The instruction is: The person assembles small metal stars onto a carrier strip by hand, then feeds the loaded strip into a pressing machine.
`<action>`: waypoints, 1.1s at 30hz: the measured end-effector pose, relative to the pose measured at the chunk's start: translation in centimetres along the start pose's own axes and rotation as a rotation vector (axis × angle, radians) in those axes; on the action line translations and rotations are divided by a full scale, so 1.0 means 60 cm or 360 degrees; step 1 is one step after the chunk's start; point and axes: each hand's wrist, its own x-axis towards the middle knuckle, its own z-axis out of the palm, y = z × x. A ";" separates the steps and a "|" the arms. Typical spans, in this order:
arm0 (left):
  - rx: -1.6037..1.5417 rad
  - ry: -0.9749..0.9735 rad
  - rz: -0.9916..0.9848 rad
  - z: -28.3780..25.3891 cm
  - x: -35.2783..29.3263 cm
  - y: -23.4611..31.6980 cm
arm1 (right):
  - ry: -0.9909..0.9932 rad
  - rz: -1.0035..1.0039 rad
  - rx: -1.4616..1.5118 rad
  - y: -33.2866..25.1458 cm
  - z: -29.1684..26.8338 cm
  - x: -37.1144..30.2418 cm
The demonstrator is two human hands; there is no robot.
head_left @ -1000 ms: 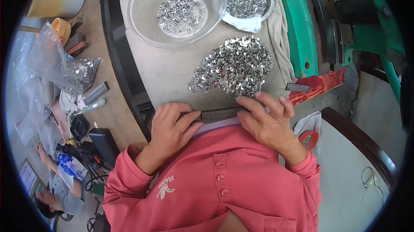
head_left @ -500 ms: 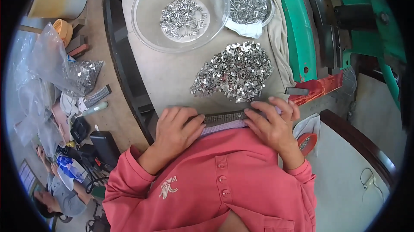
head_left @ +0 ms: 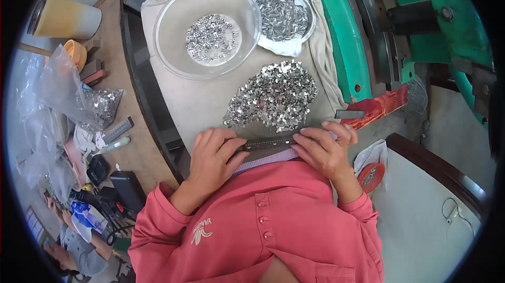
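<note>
Both hands barely shifted: your left hand (head_left: 210, 159) and right hand (head_left: 326, 149) still pinch the bar (head_left: 268, 142) by its ends, near the pile (head_left: 273, 96). Stiff, thin, light; grip ends.

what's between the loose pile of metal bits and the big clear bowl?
Head view: only bare beige cloth between the pile of small metal pieces and the clear bowl; nothing rests on that stretch.

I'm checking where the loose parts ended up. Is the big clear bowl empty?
No, the big clear bowl holds a small heap of shiny metal pieces in its middle.
</note>
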 end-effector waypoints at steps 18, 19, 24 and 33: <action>0.0053 0.0006 -0.0027 0.004 -0.001 0.001 | -0.0171 0.0400 0.0467 -0.044 0.026 0.042; 0.0057 0.0009 -0.0031 0.005 0.000 0.001 | -0.0160 0.0407 0.0487 -0.045 0.026 0.042; 0.0066 0.0005 -0.0036 0.003 -0.002 0.001 | -0.0130 0.0432 0.0512 -0.034 0.007 0.034; 0.0101 -0.0010 -0.0014 0.003 0.000 0.002 | -0.0170 0.0529 0.0436 -0.023 0.006 0.028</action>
